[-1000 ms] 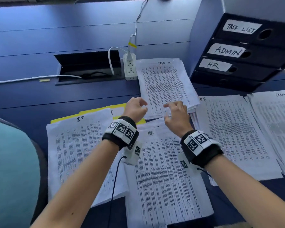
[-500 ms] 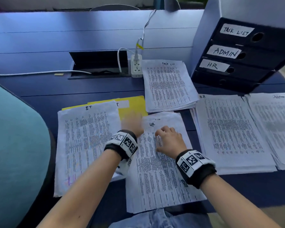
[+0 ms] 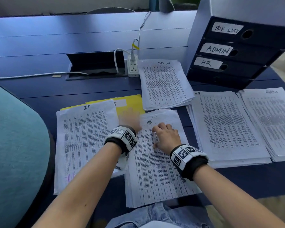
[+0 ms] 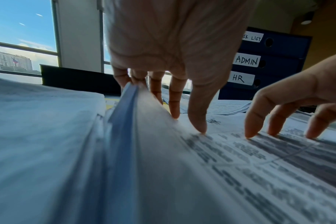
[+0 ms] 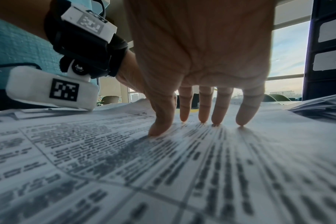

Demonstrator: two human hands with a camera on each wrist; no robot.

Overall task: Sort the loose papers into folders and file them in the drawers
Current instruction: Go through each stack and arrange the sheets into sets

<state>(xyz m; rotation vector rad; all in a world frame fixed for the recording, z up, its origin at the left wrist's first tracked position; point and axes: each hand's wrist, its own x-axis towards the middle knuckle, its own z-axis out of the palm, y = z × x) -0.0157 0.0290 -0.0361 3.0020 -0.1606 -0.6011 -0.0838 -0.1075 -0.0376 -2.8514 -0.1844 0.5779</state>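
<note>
Our right hand [image 3: 166,137] presses spread fingertips [image 5: 240,119] on the white printed HR paper stack [image 3: 156,163]. Our left hand [image 4: 169,45] pinches that stack's lifted left edge.

Dark blue desk [image 3: 39,89] carries 5 paper stacks [image 3: 164,83], drawer unit [image 3: 237,51].

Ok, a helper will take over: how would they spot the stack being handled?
Start at the drawer unit, then come to the desk's near edge. The HR stack lies there under the right hand. The other HR pile sits right of it, untouched.
</note>
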